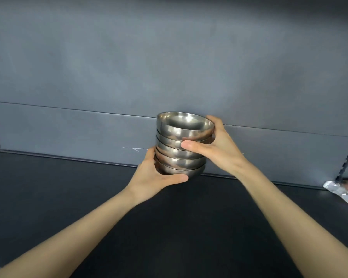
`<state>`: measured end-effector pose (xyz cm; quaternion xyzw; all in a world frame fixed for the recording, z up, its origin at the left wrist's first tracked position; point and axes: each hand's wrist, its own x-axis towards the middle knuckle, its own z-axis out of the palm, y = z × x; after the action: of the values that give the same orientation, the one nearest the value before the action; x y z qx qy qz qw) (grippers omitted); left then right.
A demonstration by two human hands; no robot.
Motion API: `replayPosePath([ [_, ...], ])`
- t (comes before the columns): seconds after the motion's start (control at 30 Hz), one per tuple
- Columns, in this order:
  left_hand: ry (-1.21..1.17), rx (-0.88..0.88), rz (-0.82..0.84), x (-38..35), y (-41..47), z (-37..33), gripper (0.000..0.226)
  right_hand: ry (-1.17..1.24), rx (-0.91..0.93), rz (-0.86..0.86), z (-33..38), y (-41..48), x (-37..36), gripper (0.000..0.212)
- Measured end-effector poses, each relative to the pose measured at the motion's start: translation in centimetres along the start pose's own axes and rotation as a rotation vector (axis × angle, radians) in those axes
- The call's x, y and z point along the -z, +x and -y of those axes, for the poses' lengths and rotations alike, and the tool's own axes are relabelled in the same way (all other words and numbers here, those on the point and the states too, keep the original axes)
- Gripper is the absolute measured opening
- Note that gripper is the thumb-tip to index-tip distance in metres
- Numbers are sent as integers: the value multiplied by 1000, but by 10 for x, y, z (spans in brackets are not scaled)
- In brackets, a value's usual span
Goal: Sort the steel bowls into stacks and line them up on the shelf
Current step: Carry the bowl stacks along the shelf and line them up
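Gripping one stack of five steel bowls (181,157) in two hands, left hand (159,176) curled round the bottom bowl, right hand (216,149) round the upper ones, at the back of the dark shelf (68,189).

The dark shelf (68,197) runs back to a grey back panel (129,77). A stack of steel bowls (181,149) stands near its rear edge (whether the base touches is unclear). Crinkled silvery foil (338,189) lies far right.

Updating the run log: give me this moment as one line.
stack: steel bowls nested, upright, at shelf back | left grip: holds base | right grip: holds upper bowls | set down: cannot tell
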<state>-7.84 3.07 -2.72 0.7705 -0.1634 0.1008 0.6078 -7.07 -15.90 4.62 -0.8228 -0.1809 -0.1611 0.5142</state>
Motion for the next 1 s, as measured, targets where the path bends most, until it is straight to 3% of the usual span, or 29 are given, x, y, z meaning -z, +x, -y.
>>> replayPosePath([
  [0.07,20,4,-46,38,-21,1,84,11,10,44,22,-1,-35,82],
  [0.13,45,17,-98,78,-46,2,88,32,33,71,43,-3,-75,78],
  [0.37,136,51,-261,224,-137,6,104,144,116,204,122,-24,-219,86],
  [0.57,178,68,-355,321,-194,10,103,171,167,303,176,-29,-318,121],
  [0.63,184,73,-384,349,-200,12,102,179,178,323,192,-24,-343,122],
  [0.83,199,71,-434,422,-197,27,101,208,209,369,222,5,-412,97],
  [1.0,200,72,-474,477,-182,56,105,212,229,390,232,38,-473,111],
])
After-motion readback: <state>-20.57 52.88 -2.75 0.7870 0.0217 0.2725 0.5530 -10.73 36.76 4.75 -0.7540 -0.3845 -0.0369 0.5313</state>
